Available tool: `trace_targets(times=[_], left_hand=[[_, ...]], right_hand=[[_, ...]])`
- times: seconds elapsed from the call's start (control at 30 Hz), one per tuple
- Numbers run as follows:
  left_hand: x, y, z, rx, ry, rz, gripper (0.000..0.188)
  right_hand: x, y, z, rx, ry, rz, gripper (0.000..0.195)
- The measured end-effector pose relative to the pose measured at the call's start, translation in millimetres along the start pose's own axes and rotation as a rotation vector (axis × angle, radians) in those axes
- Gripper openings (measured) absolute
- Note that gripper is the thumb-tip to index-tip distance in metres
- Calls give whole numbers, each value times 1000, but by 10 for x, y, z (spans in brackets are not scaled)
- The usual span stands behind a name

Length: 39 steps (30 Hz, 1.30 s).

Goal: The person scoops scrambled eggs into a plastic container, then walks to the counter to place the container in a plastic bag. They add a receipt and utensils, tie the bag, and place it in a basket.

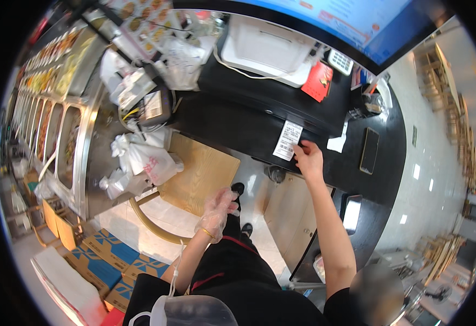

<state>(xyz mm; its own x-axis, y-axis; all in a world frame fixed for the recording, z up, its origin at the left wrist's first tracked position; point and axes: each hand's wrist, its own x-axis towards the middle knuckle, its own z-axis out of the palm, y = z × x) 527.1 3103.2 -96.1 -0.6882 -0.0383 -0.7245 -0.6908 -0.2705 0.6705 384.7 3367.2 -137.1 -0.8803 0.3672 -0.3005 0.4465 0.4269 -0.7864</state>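
Note:
My right hand (310,159) is bare and reaches over the black counter (229,122), its fingertips at the right edge of a white printed paper slip (287,139). The slip lies on the counter and bears writing; whether the fingers pinch it cannot be told. Lower, in front of my body, my left hand (217,210) wears a clear plastic glove, fingers partly curled, above the floor beside a wooden chair seat (199,173). Nothing shows clearly in that hand. Right of the slip lie a scrap of white paper (336,140) and a dark phone (369,150).
A monitor (356,24) overhangs the counter, with a white machine (268,45) and red papers (317,81) below it. Tied plastic bags (148,161) stand left on the steel counter, beside food trays (54,130). Another phone (351,212) lies right; cardboard boxes (95,265) sit lower left.

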Motion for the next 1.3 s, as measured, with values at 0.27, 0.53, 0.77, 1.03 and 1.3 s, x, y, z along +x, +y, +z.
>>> trace_targets(times=[0.27,0.53,0.77,1.03,1.3], left_hand=[[-1217,-1109,-953,-164,240,120,26],[-2529,-1918,-1542,-265,438,-79,24],[-2640,-1941,-2426,-315,379,79,29],[-3167,-2279,-4835,-497,617,167,22],[-3501,-1062,-7074,-723,767,464,34]], right_hand=[[-1499,541,143,212,-305,-303,27],[-3171,2220,769,-164,-952,-166,23],[-4087,1228,945,-338,-1278,153,26],[-4734,394,2984,-475,-1323,27,25],[-5209,-671,4599,-612,-1336,48,22]])
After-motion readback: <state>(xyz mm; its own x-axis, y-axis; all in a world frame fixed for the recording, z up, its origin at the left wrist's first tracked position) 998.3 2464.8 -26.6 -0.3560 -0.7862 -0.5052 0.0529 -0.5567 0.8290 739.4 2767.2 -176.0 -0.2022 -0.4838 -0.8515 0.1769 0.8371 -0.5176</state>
